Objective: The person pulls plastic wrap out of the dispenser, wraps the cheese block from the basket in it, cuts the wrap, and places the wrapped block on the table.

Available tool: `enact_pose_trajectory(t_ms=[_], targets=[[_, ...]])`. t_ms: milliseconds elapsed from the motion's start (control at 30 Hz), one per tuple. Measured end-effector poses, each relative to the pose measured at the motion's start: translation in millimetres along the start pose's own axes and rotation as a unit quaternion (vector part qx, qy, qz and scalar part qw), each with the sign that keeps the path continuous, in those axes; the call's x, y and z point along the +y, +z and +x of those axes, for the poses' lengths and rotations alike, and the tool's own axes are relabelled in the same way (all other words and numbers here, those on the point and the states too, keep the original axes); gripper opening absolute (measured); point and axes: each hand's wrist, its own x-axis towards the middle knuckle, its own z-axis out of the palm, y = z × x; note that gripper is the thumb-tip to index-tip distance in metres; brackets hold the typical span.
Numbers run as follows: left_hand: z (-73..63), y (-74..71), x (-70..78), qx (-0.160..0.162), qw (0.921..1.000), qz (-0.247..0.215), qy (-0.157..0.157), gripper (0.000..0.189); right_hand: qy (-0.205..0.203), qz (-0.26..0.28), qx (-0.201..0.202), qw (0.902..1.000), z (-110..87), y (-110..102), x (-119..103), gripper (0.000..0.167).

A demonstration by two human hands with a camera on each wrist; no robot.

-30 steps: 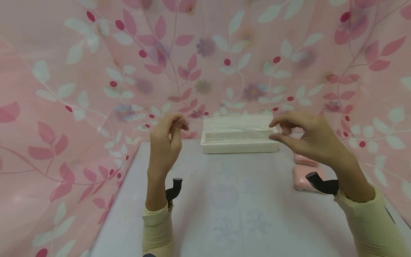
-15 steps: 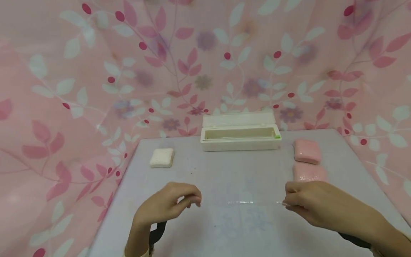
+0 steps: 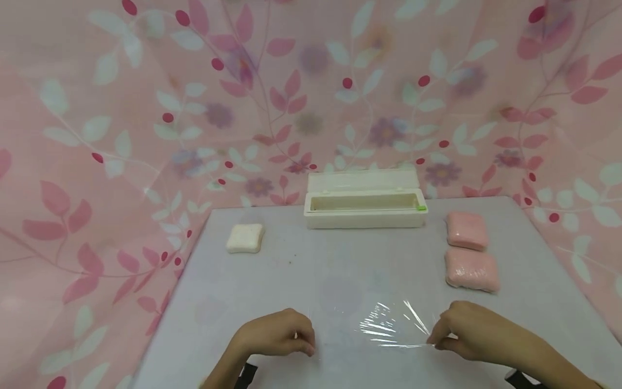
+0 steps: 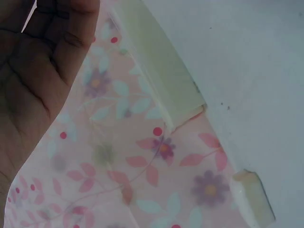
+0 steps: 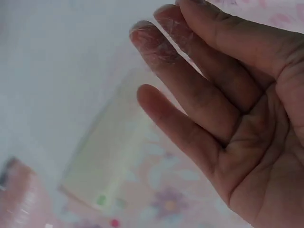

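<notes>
A sheet of clear plastic wrap (image 3: 381,324) spans the space between my two hands at the front of the white table, showing bright creases toward its right side. My right hand (image 3: 478,335) pinches its right end between thumb and fingers. In the right wrist view, wrinkled film clings to the fingertips (image 5: 154,45). My left hand (image 3: 279,335) pinches the sheet's left end, where the film is barely visible. Beyond the hands, at the back, stands a long white wrap dispenser box (image 3: 364,220) with its lid raised.
A white cushion-shaped block (image 3: 245,239) lies at the back left. On the right, two pink blocks (image 3: 467,230) with a shiny surface lie one before the other. A pink floral curtain (image 3: 311,97) surrounds the table's back and sides.
Both hands have come from near the dispenser box down toward the front of the table, bringing the plastic wrap with them. The box and blocks have stayed in place.
</notes>
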Motion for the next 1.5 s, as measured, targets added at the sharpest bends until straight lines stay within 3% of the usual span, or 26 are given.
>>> enact_pose_trajectory(t_ms=[300,433,567,667,800,967,1067,1167,1267,1367,1500], targets=[[17.9,28.2,-26.8,-0.046,0.9921,0.080,-0.085,0.005,0.091,0.020,-0.022,0.9954,-11.3,51.6,17.8,0.013],[22.9,36.2,-30.4,-0.047,0.9865,0.085,-0.132,0.005,0.074,-0.019,0.012,0.9970,-19.2,70.9,23.0,0.013],[25.8,41.1,-29.6,-0.028,0.9817,0.090,-0.165,0.007,0.039,-0.052,0.081,0.9946,-27.0,86.3,28.5,0.013],[25.7,40.5,-28.6,-0.022,0.9811,0.085,-0.172,0.012,0.027,-0.040,0.119,0.9917,-32.6,91.4,32.5,0.012],[22.9,36.0,-23.7,-0.040,0.9815,0.068,-0.175,0.024,0.024,-0.027,0.135,0.9902,-38.6,94.7,36.0,0.014],[19.8,27.9,-23.6,-0.078,0.9860,0.064,-0.133,0.021,0.084,-0.001,0.087,0.9926,-40.5,93.5,32.0,0.014],[14.6,12.3,-27.6,-0.088,0.9874,0.046,-0.123,0.018,0.108,0.011,0.061,0.9923,-40.4,92.4,30.4,0.012],[3.5,-15.7,-35.5,-0.045,0.9881,0.040,-0.141,0.024,0.097,0.007,0.063,0.9932,-39.8,92.8,30.2,0.013],[-10.2,-51.4,-47.3,0.048,0.9802,0.067,-0.180,0.031,0.082,-0.004,0.075,0.9939,-39.3,93.2,30.6,0.016],[-24.1,-85.0,-63.9,0.148,0.9570,0.106,-0.226,0.050,0.079,-0.007,0.081,0.9936,-38.6,93.4,31.0,0.019],[-39.2,-117.6,-95.3,0.237,0.9139,0.156,-0.290,0.077,0.081,-0.010,0.085,0.9930,-36.2,93.7,30.3,0.020]])
